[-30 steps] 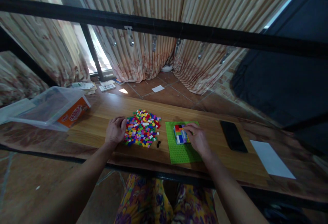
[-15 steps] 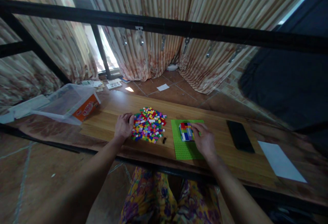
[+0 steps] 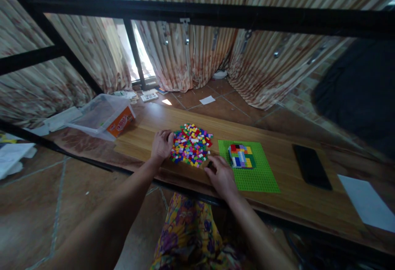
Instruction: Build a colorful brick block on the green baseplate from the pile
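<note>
A heap of small coloured bricks [image 3: 191, 144] lies on the wooden tabletop [image 3: 148, 130]. My left hand [image 3: 161, 145] rests at the heap's left edge, knuckles up and fingers curled under; what they hold, if anything, is hidden. My right hand [image 3: 219, 174] lies on the table between the heap and the green baseplate [image 3: 256, 175], fingers stretched toward the heap's lower right edge with nothing seen in them. On the baseplate sits a small multicoloured brick block [image 3: 241, 156], untouched.
A clear plastic tub with an orange label [image 3: 105, 115] lies at the table's left end. A black phone [image 3: 311, 166] and a white sheet [image 3: 365, 202] are at the right. A black metal bar [image 3: 216, 15] crosses overhead. Curtains and tiled floor lie behind.
My right hand left the brick block on the baseplate and moved left to the table beside the heap. The camera view shifted left. My left hand stayed at the heap's edge.
</note>
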`<action>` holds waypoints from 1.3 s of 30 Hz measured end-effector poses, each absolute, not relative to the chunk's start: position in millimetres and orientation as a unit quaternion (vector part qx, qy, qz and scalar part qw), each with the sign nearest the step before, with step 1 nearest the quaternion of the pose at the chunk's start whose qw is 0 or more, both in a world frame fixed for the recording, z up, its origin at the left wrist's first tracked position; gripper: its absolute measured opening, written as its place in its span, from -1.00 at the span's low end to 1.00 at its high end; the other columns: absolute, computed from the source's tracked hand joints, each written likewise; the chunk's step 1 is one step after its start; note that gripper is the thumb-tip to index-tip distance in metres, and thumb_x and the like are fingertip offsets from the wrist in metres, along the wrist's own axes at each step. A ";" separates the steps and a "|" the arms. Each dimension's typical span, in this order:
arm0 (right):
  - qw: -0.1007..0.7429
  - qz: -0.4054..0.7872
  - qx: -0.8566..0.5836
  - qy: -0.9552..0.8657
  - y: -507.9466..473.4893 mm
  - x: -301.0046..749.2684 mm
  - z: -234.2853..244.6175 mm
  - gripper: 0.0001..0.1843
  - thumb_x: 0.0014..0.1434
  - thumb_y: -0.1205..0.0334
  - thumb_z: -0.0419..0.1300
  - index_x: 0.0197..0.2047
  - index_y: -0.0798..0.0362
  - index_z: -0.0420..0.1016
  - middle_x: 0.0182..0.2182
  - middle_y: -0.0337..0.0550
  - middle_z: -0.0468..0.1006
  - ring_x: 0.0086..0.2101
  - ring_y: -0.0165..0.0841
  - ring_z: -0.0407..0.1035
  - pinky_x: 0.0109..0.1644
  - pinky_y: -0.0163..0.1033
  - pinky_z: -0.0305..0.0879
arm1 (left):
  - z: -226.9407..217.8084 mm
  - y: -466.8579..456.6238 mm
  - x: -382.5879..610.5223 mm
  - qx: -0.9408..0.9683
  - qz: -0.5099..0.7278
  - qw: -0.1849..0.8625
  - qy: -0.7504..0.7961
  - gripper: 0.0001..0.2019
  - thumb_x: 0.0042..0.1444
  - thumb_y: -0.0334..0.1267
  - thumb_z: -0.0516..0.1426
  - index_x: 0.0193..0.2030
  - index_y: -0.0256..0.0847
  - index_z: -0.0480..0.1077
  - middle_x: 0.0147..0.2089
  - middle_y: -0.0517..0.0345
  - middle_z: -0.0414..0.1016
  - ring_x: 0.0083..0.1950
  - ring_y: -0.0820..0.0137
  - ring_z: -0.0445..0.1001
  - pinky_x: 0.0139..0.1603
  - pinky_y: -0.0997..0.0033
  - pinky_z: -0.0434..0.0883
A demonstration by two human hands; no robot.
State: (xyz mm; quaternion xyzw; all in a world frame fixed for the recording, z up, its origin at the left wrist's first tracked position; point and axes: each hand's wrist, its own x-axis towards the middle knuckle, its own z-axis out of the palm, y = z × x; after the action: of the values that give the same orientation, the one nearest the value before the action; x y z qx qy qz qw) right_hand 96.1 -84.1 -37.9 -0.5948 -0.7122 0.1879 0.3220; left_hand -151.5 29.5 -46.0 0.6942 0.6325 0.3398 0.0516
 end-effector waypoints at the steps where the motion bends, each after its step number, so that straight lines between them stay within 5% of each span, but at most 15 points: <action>1: 0.320 0.185 -0.590 -0.718 -81.7 95.2 -38.3 -0.68 0.13 0.30 0.17 -0.02 0.03 0.49 -0.12 -0.05 0.50 -0.11 -0.20 0.40 0.02 -0.07 0.34 | -45.8 29.4 -151.6 0.695 0.339 0.053 0.631 -0.63 0.25 -0.09 -0.07 -0.23 -0.23 0.49 -0.13 -0.06 0.53 -0.03 0.21 0.43 0.11 0.16 0.31; 6: 0.329 0.173 -0.589 -0.718 -72.6 94.4 -37.5 -0.78 0.17 0.34 0.07 -0.20 0.05 0.53 -0.20 -0.05 0.51 -0.16 -0.24 0.42 -0.02 -0.12 0.33 | -45.1 28.3 -151.4 0.698 0.348 0.058 0.624 -0.65 0.25 -0.11 -0.07 -0.22 -0.22 0.48 -0.14 -0.04 0.53 -0.02 0.22 0.42 0.12 0.17 0.31; 17: 0.380 0.246 -0.596 -0.663 -66.1 98.4 -40.3 -0.77 0.04 0.30 0.19 -0.19 0.06 0.54 -0.24 -0.08 0.49 -0.33 -0.31 0.44 -0.16 -0.16 0.42 | -44.5 26.7 -154.1 0.697 0.361 0.083 0.614 -0.62 0.24 -0.05 -0.06 -0.21 -0.21 0.50 -0.17 -0.02 0.56 -0.08 0.24 0.46 0.05 0.25 0.34; 27: 0.420 0.277 -0.599 -0.623 -76.1 103.5 -38.7 -0.79 0.09 0.26 0.14 -0.21 0.04 0.54 -0.25 -0.10 0.54 -0.29 -0.31 0.46 -0.14 -0.16 0.41 | -39.9 22.1 -156.0 0.657 0.405 0.202 0.603 -0.60 0.21 -0.03 -0.04 -0.14 -0.22 0.52 -0.14 0.03 0.60 -0.08 0.27 0.52 -0.04 0.34 0.42; 39: 0.463 0.278 -0.582 -0.608 -73.4 90.3 -38.0 -0.86 0.12 0.23 0.15 -0.32 -0.01 0.54 -0.29 -0.17 0.57 -0.23 -0.29 0.44 -0.08 -0.17 0.34 | -45.7 23.8 -158.8 0.630 0.432 0.204 0.613 -0.58 0.18 0.04 0.00 -0.11 -0.22 0.51 -0.13 0.01 0.60 -0.06 0.25 0.52 -0.02 0.30 0.44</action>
State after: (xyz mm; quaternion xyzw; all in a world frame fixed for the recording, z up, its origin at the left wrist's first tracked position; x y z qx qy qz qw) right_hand 90.3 -73.4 -38.0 -0.5815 -0.6082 0.2783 0.4632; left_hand -158.8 23.8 -45.7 0.6298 0.6128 0.4317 0.2038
